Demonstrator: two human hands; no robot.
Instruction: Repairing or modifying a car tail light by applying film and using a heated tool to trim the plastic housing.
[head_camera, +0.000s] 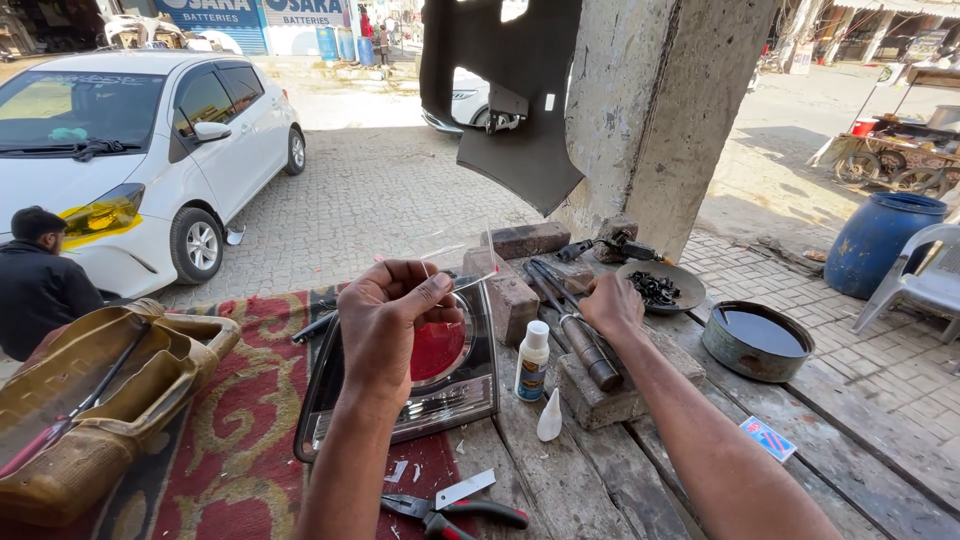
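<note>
My left hand (385, 320) is raised over a car tail light (440, 385) and pinches a thin clear plastic piece (455, 258) between thumb and fingers. The tail light lies on a red patterned rug (250, 420), with a red round lens and chrome trim. My right hand (612, 305) rests fingers-down on the wooden table (600, 480) at the long metal tools (575, 320) on a brick, beside a dish of black bits (660, 287). Whether it grips a tool I cannot tell. A small white glue bottle (532, 360) stands between my arms, its white cap (549, 418) lying nearby.
Red-handled pliers (450, 513) and a blade lie at the near edge. A tan plastic part (90, 400) sits at left, a round tin of dark liquid (757, 340) at right. Bricks, a concrete pillar, a blue barrel, a white chair, a white car and a crouching person surround the table.
</note>
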